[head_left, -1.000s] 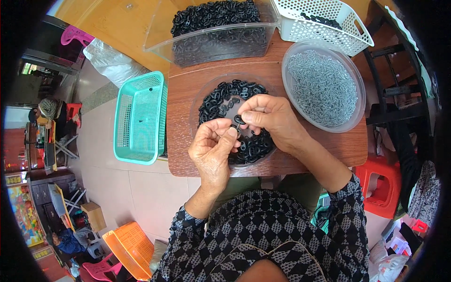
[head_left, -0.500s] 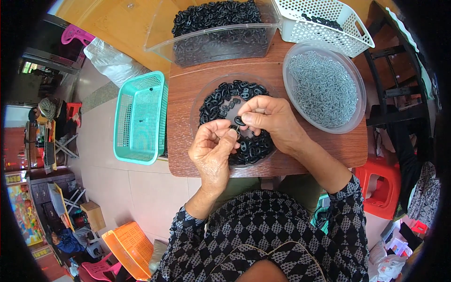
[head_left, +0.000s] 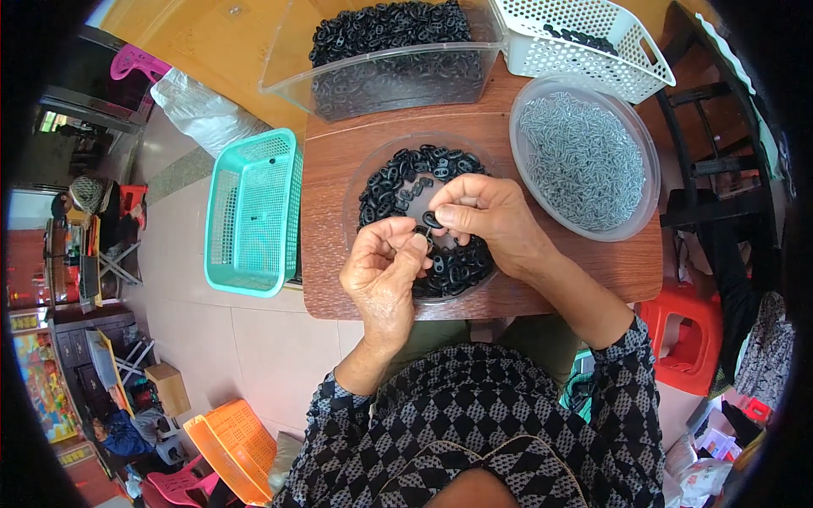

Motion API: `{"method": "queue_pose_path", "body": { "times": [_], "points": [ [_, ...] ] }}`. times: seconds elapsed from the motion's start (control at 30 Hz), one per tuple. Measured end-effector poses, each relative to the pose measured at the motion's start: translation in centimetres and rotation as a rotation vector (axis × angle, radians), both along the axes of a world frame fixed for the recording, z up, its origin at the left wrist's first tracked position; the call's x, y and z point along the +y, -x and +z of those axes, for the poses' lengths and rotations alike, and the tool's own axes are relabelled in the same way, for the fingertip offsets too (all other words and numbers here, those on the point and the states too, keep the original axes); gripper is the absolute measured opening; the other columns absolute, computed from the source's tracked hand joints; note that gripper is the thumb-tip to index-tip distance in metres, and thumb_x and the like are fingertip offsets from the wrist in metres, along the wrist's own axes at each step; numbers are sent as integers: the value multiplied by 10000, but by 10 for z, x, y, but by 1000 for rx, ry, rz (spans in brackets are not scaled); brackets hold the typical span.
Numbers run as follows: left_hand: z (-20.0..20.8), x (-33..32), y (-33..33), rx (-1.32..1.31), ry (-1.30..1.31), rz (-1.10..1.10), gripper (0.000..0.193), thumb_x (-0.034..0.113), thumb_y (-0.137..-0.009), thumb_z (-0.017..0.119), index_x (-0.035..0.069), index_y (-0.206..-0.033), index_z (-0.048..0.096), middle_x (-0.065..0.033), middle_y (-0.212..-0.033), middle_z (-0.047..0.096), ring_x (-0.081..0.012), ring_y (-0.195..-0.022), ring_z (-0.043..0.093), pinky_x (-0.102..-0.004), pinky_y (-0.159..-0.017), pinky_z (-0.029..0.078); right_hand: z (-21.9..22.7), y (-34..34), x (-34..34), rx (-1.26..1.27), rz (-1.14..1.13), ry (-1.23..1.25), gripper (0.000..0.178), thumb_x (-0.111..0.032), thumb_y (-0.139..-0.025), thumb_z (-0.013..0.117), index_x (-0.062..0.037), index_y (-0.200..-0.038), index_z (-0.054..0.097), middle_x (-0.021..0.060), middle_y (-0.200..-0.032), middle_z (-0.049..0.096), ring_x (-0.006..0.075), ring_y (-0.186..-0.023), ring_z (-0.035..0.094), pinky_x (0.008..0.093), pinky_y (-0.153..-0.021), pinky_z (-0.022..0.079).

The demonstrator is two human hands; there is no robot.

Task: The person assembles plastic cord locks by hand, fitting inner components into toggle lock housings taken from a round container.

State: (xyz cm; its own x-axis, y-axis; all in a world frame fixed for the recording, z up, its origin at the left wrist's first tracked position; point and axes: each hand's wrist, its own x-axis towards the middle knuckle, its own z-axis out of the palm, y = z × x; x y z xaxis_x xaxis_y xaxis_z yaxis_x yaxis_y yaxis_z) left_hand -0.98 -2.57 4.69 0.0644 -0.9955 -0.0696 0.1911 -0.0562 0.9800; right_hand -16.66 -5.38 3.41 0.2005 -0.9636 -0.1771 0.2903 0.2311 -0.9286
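Observation:
Over a round clear tray [head_left: 348,201] of small black two-holed oval pieces [head_left: 449,275], both hands meet with fingertips nearly touching. My right hand [head_left: 495,222] pinches a black oval piece [head_left: 431,220] between thumb and forefinger. My left hand [head_left: 381,275] is closed at its thumb and forefinger on another small black piece, mostly hidden by the fingers. A thin metallic bit shows between the two pieces; its exact shape is too small to make out. To the right, a round clear tub [head_left: 653,173] holds a heap of silvery screws [head_left: 580,161].
A clear bin [head_left: 398,106] full of black pieces stands at the table's back, beside a white perforated basket [head_left: 542,59] with more. Left of the wooden table [head_left: 326,279] is a turquoise basket [head_left: 254,216]. A red stool [head_left: 690,339] and orange crate [head_left: 233,449] stand lower down.

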Motion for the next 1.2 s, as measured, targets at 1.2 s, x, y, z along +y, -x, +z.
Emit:
{"method": "queue_pose_path", "body": {
  "times": [1.2],
  "points": [
    [-4,5,7,-2,36,60,188,12,-828,651,-44,-991,576,-78,-780,632,-112,-598,587,-211,-532,485,1,-5,10,105,-64,119,113,-91,-848,643,-10,-927,649,-1,-777,627,43,-668,545,185,-574,429]
  ]
}}
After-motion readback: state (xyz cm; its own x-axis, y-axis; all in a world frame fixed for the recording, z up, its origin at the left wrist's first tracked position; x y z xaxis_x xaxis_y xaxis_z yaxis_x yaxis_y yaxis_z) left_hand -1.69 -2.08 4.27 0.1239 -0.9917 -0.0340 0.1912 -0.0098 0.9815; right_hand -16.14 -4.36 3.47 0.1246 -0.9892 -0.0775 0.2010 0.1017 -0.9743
